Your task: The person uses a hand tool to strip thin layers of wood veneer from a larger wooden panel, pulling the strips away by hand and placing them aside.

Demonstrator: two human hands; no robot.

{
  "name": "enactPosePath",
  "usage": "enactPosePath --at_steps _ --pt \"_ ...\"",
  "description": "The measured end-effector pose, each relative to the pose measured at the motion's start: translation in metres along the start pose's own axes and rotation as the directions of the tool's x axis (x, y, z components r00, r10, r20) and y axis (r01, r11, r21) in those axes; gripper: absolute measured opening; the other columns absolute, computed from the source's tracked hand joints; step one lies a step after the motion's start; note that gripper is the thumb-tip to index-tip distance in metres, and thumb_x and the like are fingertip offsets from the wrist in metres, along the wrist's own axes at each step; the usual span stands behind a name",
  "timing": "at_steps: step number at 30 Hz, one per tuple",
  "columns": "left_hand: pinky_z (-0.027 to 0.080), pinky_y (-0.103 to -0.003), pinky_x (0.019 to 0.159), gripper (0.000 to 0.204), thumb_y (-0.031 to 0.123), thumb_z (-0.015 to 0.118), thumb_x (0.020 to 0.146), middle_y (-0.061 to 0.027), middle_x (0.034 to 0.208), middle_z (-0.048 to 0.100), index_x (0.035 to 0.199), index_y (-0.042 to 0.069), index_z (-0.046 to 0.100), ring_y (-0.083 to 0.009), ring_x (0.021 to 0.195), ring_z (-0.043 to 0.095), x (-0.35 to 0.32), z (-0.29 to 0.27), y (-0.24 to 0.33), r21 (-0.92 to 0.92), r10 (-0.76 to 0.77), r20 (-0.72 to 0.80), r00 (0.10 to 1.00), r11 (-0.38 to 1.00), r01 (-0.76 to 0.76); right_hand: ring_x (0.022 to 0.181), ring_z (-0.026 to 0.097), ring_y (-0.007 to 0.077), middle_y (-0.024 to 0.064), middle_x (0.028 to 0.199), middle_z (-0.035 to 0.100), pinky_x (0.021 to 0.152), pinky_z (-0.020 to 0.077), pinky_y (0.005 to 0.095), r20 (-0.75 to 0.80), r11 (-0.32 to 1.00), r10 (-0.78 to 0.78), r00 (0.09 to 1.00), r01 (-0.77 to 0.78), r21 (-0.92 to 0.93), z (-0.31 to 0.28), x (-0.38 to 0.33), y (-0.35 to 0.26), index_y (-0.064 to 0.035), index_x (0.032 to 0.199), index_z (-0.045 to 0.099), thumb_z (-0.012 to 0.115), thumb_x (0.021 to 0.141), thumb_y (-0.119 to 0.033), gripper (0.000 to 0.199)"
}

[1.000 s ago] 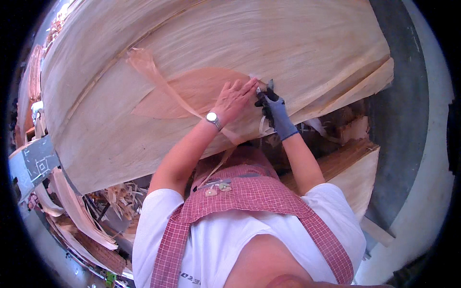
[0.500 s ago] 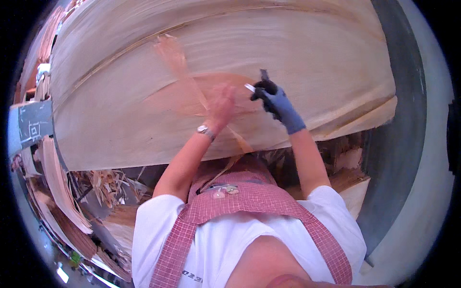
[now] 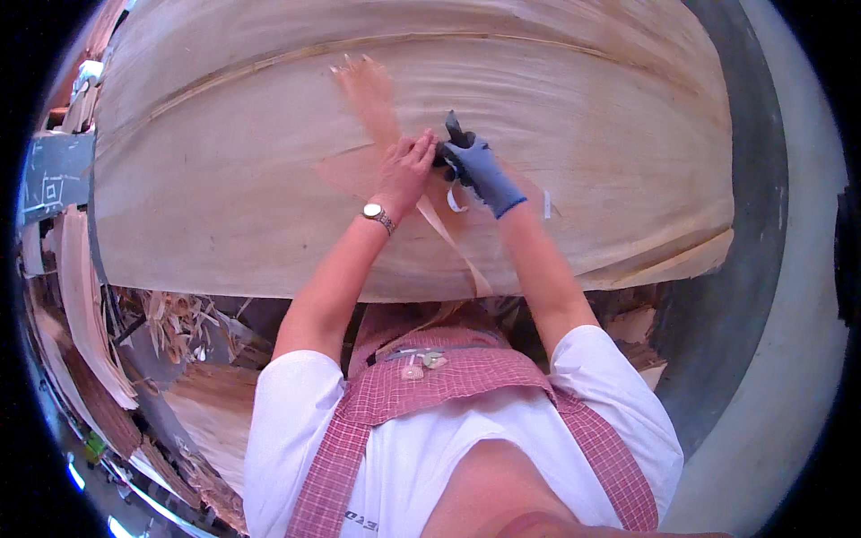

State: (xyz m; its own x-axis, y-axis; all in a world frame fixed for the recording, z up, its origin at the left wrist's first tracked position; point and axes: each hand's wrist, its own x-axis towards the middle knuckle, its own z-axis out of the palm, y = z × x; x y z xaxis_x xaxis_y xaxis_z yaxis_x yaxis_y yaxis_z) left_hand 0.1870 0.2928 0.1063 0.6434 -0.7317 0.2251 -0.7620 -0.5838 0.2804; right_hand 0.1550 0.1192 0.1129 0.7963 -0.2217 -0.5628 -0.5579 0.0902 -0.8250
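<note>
My left hand (image 3: 405, 170), bare and with a watch on the wrist, lies with its fingers stretched out over a thin reddish veneer strip (image 3: 368, 97). The strip's frayed end points away from me, and its narrow tail runs to the near edge. Beneath both hands is a pale wood veneer sheet (image 3: 233, 206) with a reddish patch (image 3: 345, 170). My right hand (image 3: 477, 175), in a blue glove with black fingers, meets the left fingertips. It is closed round a dark slim tool (image 3: 454, 124) that sticks up past the thumb. A curled white strip (image 3: 456, 199) hangs under the glove.
Another small white strip (image 3: 547, 204) is right of my glove. Veneer scraps (image 3: 179, 327) lie under the sheet's near edge at left. Stacked veneer (image 3: 85, 305) stands along the left, near a blue-grey post (image 3: 58, 175). A dark grey band (image 3: 762, 179) borders the right.
My right hand has come left and down to the left hand. The left hand has moved slightly forward, and the frayed strip sits further right. The curled white strip now shows below the glove.
</note>
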Motion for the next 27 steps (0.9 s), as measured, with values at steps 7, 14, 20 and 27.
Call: enactPosePath --at_steps 7,14,20,27 --pt "0.046 -0.035 0.091 0.051 0.013 0.062 0.08 -0.0066 0.14 0.052 0.13 0.008 0.056 -0.0227 0.109 0.055 0.009 0.016 -0.004 0.123 0.092 -0.037 0.995 0.989 -0.087 0.063 0.066 0.0205 0.0135 0.074 0.068 0.058 0.0527 0.0337 0.107 0.074 -0.47 0.876 0.16 -0.984 -0.043 -0.006 -0.01 -0.0021 0.092 0.066 0.067 0.085 -0.026 0.025" --pt "0.046 -0.039 0.093 0.043 0.009 0.063 0.076 -0.0048 0.129 0.059 0.119 0.009 0.062 -0.0267 0.106 0.056 0.015 -0.009 -0.012 -0.096 0.082 0.04 0.996 0.992 -0.078 0.085 0.064 0.0215 0.0115 0.1 0.069 0.077 0.0511 0.0347 0.112 0.804 -0.274 0.955 0.292 -0.518 -0.012 -0.08 0.018 -0.004 0.109 0.062 0.068 0.085 -0.02 0.03" --pt "0.039 -0.045 0.1 0.023 0.007 0.06 0.079 -0.0066 0.118 0.06 0.102 0.009 0.064 -0.0281 0.108 0.055 0.053 -0.052 -0.012 0.113 0.135 0.432 0.892 0.973 -0.202 0.088 0.064 0.0207 0.0138 0.098 0.067 0.079 0.0502 0.0358 0.785 0.634 -0.168 0.596 0.675 -0.376 0.025 -0.165 0.027 -0.0022 0.109 0.06 0.07 0.084 -0.017 0.031" --pt "0.038 -0.045 0.099 0.02 0.021 0.068 0.077 -0.0071 0.105 0.062 0.093 0.011 0.064 -0.0288 0.106 0.055 -0.054 -0.068 -0.036 0.038 -0.018 0.024 1.0 0.999 0.017 0.082 0.064 0.0245 0.0128 0.094 0.067 0.076 0.051 0.0361 0.029 0.871 -0.237 0.971 0.225 -0.436 -0.01 -0.099 0.0 -0.0025 0.101 0.06 0.074 0.082 -0.02 0.029"
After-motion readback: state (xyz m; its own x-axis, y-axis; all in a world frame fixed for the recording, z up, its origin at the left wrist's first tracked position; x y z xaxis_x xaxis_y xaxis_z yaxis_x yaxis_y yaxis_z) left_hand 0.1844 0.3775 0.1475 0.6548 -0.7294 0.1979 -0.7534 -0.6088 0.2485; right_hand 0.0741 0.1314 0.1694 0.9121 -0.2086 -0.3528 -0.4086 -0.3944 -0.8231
